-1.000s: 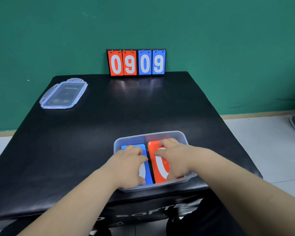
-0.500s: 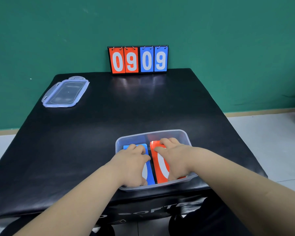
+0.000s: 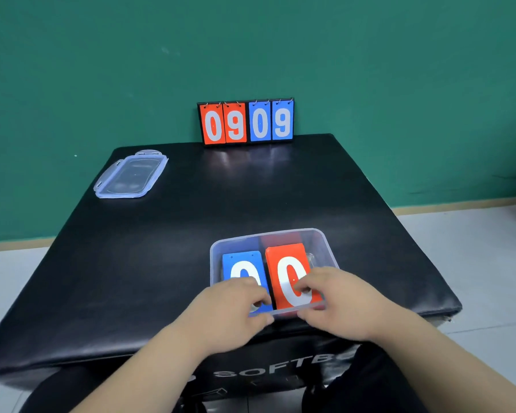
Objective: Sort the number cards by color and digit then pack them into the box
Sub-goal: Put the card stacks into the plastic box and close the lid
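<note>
2 stacks of number cards lie flat, side by side, in the clear box (image 3: 268,235) at lower centre of the frame, near the front edge of the black bench (image 3: 221,210). Blue stack (image 3: 242,263) on the left, red stack (image 3: 286,263) on the right, touching or nearly so; each shows a white 0 on top. Left hand (image 3: 230,308) at the box's near wall, fingers curled over the near end of the blue stack, thumb outside below the rim. Right hand (image 3: 343,302) mirrors it on the red stack, fingertips on the white 0. Grip on both sides narrow and curled; cannot tell whether it pinches the wall or only rests there. Clear lid (image 3: 130,177) lies flat at upper left of the bench, well apart. Scoreboard (image 3: 246,122) stands upright at the far edge against the green wall, reading 0 9 in red, 0 9 in blue.
</note>
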